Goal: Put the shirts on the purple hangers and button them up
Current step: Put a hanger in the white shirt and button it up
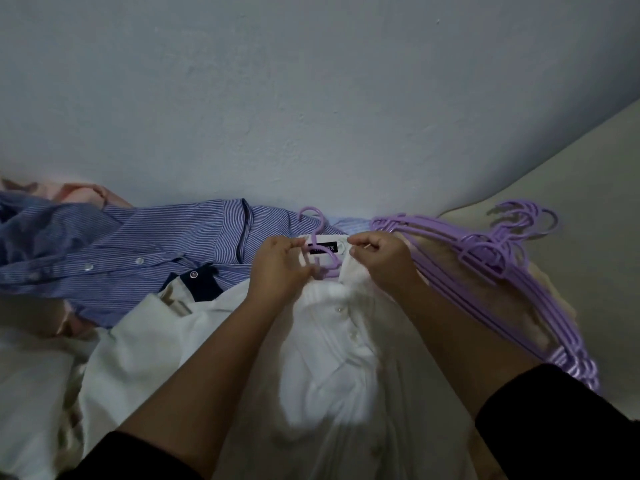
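On a bed against a pale wall, we see from the head camera a white shirt (332, 344) lying collar-away, a purple hanger (320, 249) tucked in its neck. The left hand (278, 270) pinches the collar's left side, the right hand (379, 259) its right side, fingers of both curled on fabric. Just beyond the left fingers lies a blue striped shirt (138, 251); beside the right fingers, a stack of purple hangers (485, 271).
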